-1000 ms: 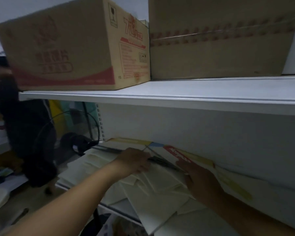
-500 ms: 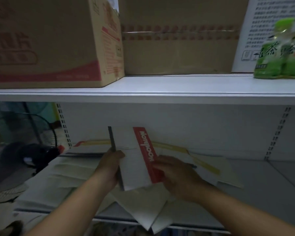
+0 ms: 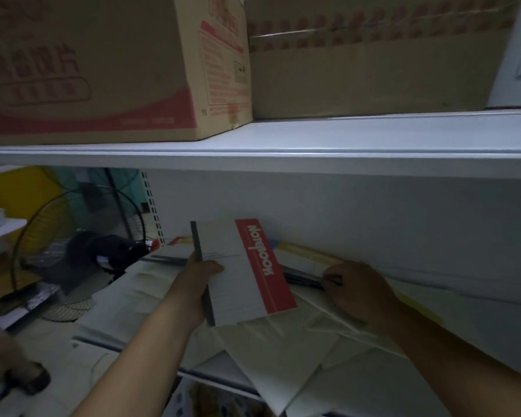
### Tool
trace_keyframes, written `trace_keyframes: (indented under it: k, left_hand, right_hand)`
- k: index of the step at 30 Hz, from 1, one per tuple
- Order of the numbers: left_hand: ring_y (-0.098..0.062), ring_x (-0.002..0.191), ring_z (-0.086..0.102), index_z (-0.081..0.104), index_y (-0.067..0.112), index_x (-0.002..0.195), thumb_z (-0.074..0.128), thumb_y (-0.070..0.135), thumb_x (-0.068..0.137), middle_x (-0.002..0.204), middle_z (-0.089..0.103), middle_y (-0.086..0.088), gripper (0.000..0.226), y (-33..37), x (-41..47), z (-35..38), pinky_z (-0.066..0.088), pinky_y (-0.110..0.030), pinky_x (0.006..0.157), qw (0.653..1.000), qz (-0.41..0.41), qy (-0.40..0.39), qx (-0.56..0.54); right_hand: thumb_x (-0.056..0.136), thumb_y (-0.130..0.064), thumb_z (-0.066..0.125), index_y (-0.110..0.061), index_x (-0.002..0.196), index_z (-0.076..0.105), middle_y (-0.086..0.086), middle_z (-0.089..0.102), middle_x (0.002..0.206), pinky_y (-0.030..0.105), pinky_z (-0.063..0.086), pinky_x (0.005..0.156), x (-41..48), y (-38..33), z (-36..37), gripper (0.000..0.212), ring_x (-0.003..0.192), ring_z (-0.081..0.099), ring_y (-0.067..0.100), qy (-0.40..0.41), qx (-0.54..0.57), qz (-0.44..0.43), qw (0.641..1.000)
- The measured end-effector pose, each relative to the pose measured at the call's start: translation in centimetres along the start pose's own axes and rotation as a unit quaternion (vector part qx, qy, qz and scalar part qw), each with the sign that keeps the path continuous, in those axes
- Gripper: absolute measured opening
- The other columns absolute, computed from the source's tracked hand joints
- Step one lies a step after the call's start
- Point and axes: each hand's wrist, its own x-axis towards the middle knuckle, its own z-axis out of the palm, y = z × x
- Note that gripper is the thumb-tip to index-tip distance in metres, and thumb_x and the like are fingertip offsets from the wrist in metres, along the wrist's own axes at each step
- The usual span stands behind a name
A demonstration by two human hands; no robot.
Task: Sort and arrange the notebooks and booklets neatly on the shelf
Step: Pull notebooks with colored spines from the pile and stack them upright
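On the lower shelf [image 3: 494, 335] lie overlapping pale booklets [image 3: 283, 356], too jumbled to count, some jutting over the front edge. One red-banded notebook [image 3: 241, 266] stands tilted above them, its dark spine in the grip of the left hand [image 3: 197, 284], thumb across the cover. Right hand [image 3: 358, 290] lies palm down further back, its grip pinching a dark-edged booklet [image 3: 301, 278] near the back wall. Bare shelf lies to the right. Two cartons [image 3: 88, 70] sit overhead; one fan [image 3: 82, 254] stands left.
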Motion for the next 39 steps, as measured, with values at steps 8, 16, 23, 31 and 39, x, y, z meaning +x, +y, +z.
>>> trace_keyframes:
  k: [8,16,23,31,39]
  left_hand:
    - [-0.041,0.102,0.061,0.059,0.027,0.115,0.047,-0.007,0.086,0.115,0.065,-0.017,0.046,0.0,-0.6,-1.4,0.05,-0.059,0.085,0.999,0.04,0.003,-0.024]
    - [-0.025,0.093,0.068,0.06,0.027,0.11,0.059,0.022,0.091,0.104,0.07,-0.003,0.019,0.0,-0.3,1.0,0.055,-0.036,0.069,0.996,0.085,0.019,-0.037]
    - [-0.026,0.076,0.07,0.065,0.02,0.109,0.048,0.012,0.095,0.09,0.074,-0.01,0.023,2.5,1.4,-3.9,0.057,-0.037,0.069,0.996,0.039,0.017,-0.082]
    - [-0.031,0.073,0.063,0.067,0.008,0.095,0.057,0.035,0.09,0.081,0.067,-0.018,0.03,5.4,5.2,-15.7,0.049,-0.036,0.068,0.989,-0.052,0.136,-0.002]
    - [-0.032,0.081,0.066,0.065,0.015,0.104,0.055,0.019,0.091,0.088,0.071,-0.015,0.017,5.3,6.6,-20.1,0.053,-0.039,0.069,0.996,-0.067,0.06,0.01]
  right_hand:
    - [0.09,-0.03,0.059,-0.013,0.073,0.069,0.011,0.068,0.07,0.026,0.031,0.056,-0.2,-1.2,-2.1,0.026,0.066,0.064,0.03,0.152,-0.028,-0.017,0.988]
    - [0.09,-0.044,0.053,-0.025,0.078,0.068,-0.006,0.069,0.079,0.021,0.022,0.046,-0.2,-12.7,-3.0,0.026,0.066,0.06,0.006,0.176,-0.085,-0.063,0.979]
    - [0.099,-0.034,0.038,-0.026,0.12,0.06,-0.009,0.056,0.13,0.023,0.042,0.087,0.6,-20.1,0.1,0.032,0.115,0.053,0.012,-0.021,0.011,-0.162,0.986]
    - [0.089,-0.014,0.059,-0.02,0.138,0.045,-0.006,0.03,0.151,0.013,0.026,0.1,7.0,-18.5,4.6,0.051,0.132,0.04,0.012,-0.014,0.157,-0.05,0.986]
    - [0.09,-0.019,0.053,-0.026,0.094,0.067,-0.001,0.067,0.107,0.024,0.042,0.074,7.5,-19.3,7.1,0.017,0.101,0.059,0.018,-0.029,-0.027,-0.061,0.997]
